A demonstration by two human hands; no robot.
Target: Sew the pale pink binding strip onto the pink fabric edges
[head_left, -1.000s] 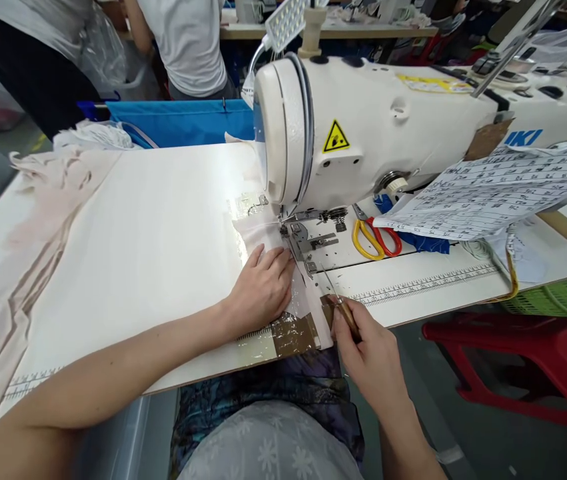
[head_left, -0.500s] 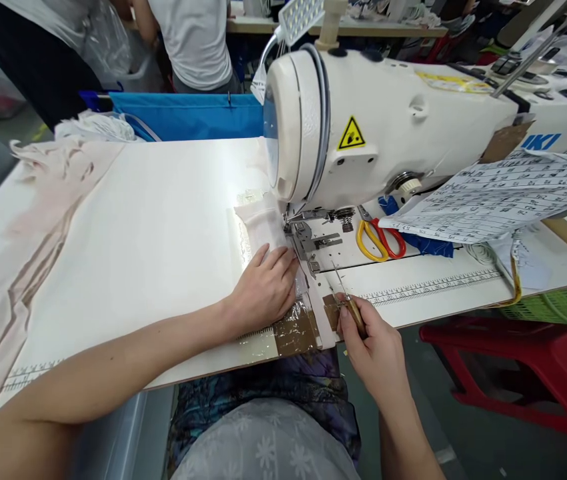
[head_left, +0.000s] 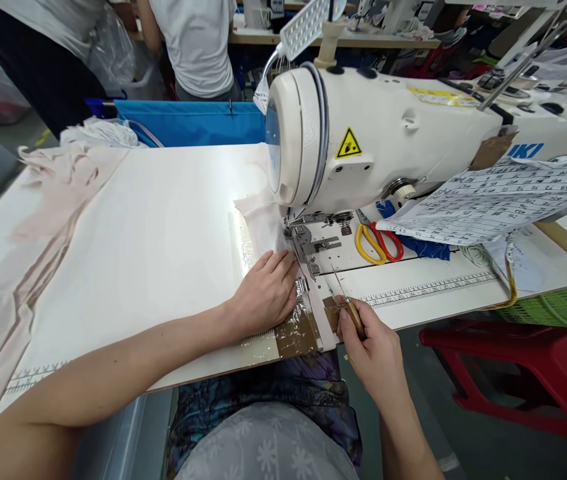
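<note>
My left hand (head_left: 268, 287) lies flat with its fingers stretched over a pale pink piece of fabric (head_left: 261, 217), just in front of the presser foot (head_left: 293, 233) of a white sewing machine (head_left: 388, 127). A narrow pale strip (head_left: 321, 313) runs from the foot toward the table's front edge. My right hand (head_left: 371, 343) is closed around the wooden handle of an awl (head_left: 354, 317), its thin point directed at the foot. Beside it shows a second slim metal tip, whose tool is mostly hidden by my fingers.
Scissors (head_left: 378, 243) with yellow and red handles lie under the machine arm. Printed fabric (head_left: 503, 197) hangs at the right, above a measuring tape. More pale pink fabric (head_left: 58, 220) drapes over the table's left side. A red stool (head_left: 523, 380) stands at the right. People work behind.
The pale pink fabric beneath the foot has shifted slightly away from me, its far part now less bunched. Both hands stay almost in place, while the whole view has tilted a little.
</note>
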